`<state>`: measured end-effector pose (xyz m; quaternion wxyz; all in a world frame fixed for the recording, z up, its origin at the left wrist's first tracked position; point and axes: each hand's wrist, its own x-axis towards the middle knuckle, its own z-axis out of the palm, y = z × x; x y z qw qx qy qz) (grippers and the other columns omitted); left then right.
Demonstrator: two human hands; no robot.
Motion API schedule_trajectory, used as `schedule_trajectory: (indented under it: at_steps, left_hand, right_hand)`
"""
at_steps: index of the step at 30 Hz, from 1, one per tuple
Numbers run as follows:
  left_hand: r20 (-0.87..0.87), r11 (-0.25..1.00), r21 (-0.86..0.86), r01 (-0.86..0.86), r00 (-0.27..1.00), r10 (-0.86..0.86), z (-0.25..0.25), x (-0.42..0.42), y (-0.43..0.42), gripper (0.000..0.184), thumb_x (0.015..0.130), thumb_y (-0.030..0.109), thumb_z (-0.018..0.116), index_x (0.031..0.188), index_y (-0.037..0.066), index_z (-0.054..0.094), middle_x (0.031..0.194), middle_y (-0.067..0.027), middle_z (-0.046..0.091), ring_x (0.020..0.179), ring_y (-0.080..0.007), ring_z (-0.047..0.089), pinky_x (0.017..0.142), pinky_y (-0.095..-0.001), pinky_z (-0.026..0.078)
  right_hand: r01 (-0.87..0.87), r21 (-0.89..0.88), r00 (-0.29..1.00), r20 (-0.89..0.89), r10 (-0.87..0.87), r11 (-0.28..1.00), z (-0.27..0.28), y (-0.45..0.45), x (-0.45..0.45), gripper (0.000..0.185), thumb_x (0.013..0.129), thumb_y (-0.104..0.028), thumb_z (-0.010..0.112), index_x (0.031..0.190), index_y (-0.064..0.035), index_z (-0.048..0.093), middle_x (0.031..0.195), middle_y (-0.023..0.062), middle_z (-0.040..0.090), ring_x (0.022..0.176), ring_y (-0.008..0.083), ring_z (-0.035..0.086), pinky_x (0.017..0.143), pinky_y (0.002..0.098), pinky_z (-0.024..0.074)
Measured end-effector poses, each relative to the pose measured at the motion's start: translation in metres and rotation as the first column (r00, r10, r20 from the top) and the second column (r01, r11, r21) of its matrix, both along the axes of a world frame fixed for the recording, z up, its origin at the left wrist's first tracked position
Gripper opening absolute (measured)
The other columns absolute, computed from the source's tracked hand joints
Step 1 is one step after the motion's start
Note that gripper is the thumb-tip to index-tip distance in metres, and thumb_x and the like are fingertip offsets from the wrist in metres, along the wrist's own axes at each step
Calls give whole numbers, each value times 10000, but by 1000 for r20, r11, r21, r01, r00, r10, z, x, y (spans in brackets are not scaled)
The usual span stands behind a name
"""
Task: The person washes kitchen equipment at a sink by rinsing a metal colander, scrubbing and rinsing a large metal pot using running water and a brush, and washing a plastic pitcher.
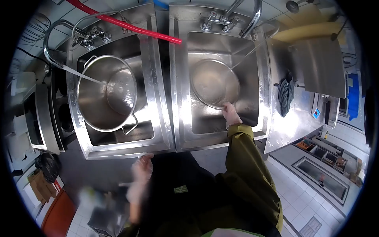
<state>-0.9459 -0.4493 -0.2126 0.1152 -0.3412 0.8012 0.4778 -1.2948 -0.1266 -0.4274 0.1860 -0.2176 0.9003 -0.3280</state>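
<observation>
Right hand (231, 115) grips near rim of metal pot (213, 81) in right sink (181, 126) under water stream (241, 60), apparently rinsing or filling, next move needing steady hold; left hand (142, 168) blurred, can't tell its grip.

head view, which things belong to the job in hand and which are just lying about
Likely in the job:
round pan, rim held by right hand
handled pot under running water

Likely just lying about:
dark cloth
red hose
brown cardboard
</observation>
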Motion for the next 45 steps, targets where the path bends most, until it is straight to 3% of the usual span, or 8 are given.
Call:
schedule_trajectory:
  at_steps: [15, 19, 20, 22, 26, 33, 39, 45]
  left_hand:
    - [69, 987, -14, -159, 985, 160, 20, 9, -54, 244, 845, 160, 525, 1078, 180, 594, 991, -78, 623, 847, -238, 621, 755, -336, 492]
    - [-308, 844, 270, -463, 789, 531, 38, -35, -149, 224, 892, 115, 494, 1085, 39, 578, 1059, -52, 604, 982, -156, 555, 868, -276, 421]
    - [-415, 831, 288, -475, 721, 556, 31, -51, -179, 230, 892, 143, 488, 1082, 59, 584, 1059, -55, 604, 964, -162, 560, 871, -291, 415]
    - [-407, 666, 469, -580, 528, 746, 22, -84, -229, 285, 866, 217, 505, 1079, 41, 577, 1068, -84, 604, 936, -189, 570, 861, -299, 420]
    - [-209, 760, -433, -485, 874, 438, -13, -99, -269, 328, 805, 262, 519, 1077, 95, 592, 1028, -171, 608, 953, -350, 574, 815, -409, 454]
    - [-319, 965, -219, -141, 945, 66, -10, -41, -234, 261, 833, 253, 522, 1025, 93, 596, 985, -135, 618, 907, -297, 601, 795, -367, 464]
    - [-413, 983, -64, -172, 901, 131, 7, -2, -247, 259, 826, 162, 490, 1015, 18, 596, 990, -165, 614, 946, -290, 583, 845, -345, 438]
    - [-438, 982, -12, -189, 884, 164, -8, 29, -255, 217, 843, 163, 515, 1013, 59, 601, 991, -108, 628, 956, -235, 592, 847, -313, 442]
  right_hand:
    - [-186, 99, 941, 305, 148, 978, -76, 7, 1, 294, 800, -119, 569, 1074, -29, 511, 907, 99, 608, 783, 183, 580, 677, 303, 467]
    - [517, -143, 699, 640, -319, 844, -74, -41, -14, 323, 911, -246, 358, 996, 0, 550, 1003, 113, 587, 852, 220, 558, 794, 315, 447]
    - [787, -226, 599, 501, -624, 574, -23, -80, -17, 223, 882, -184, 443, 986, -3, 523, 839, 31, 545, 796, 162, 517, 747, 264, 418]
    - [570, -473, 812, 201, -547, 672, 36, -151, -11, 229, 862, -108, 465, 1056, -25, 553, 965, 93, 595, 852, 183, 561, 779, 291, 435]
    - [22, -453, 989, -120, -86, 891, 257, -296, -2, 176, 828, -68, 486, 942, -2, 603, 872, 115, 614, 801, 196, 582, 746, 308, 454]
    - [81, -590, 751, -493, -438, 803, 455, -468, -100, 334, 796, -241, 516, 1054, -36, 568, 947, 169, 620, 850, 309, 596, 743, 355, 448]
    - [135, -563, 966, -108, -235, 815, 486, -516, -146, 287, 788, -271, 527, 941, -34, 584, 849, 158, 595, 886, 280, 560, 781, 357, 437]
    - [-97, -251, 735, -671, -101, 963, 518, -464, -127, 230, 830, -263, 521, 819, -44, 588, 744, 47, 584, 731, 156, 548, 659, 312, 438]
